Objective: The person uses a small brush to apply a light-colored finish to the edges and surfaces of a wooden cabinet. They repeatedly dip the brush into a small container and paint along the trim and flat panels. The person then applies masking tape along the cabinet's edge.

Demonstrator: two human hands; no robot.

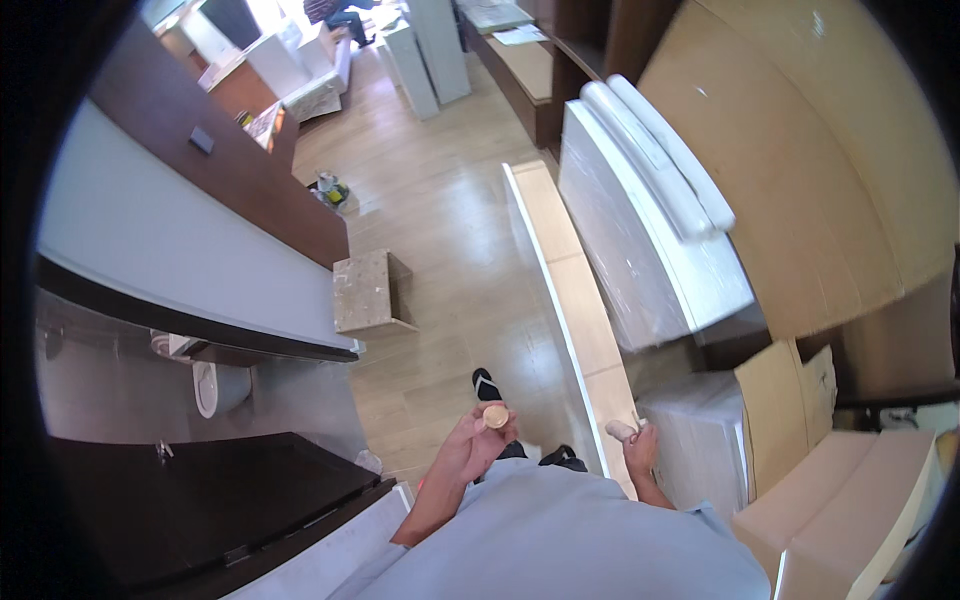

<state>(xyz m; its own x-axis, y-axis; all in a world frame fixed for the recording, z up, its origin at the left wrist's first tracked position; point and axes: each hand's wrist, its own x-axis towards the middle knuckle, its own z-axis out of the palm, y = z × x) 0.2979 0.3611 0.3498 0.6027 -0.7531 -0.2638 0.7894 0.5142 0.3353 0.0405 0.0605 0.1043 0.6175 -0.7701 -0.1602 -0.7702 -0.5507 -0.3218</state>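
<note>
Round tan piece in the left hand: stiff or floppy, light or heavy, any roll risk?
Probably light: the round tan piece is small and held up in just the left hand. Likely fairly stiff, since its outline looks undistorted in the grip. May roll if set on edge, given that round outline; its thickness and material can't be told.

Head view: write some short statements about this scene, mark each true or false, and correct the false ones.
1. The bare left hand holds a small round tan object. True.
2. The bare right hand is empty. False: it holds a pale beige object.
3. Two long white rolls lie on a white plastic-wrapped block. True.
4. The speckled beige box-shaped stool is right of the long pale wooden board. False: it is left of it.
</note>
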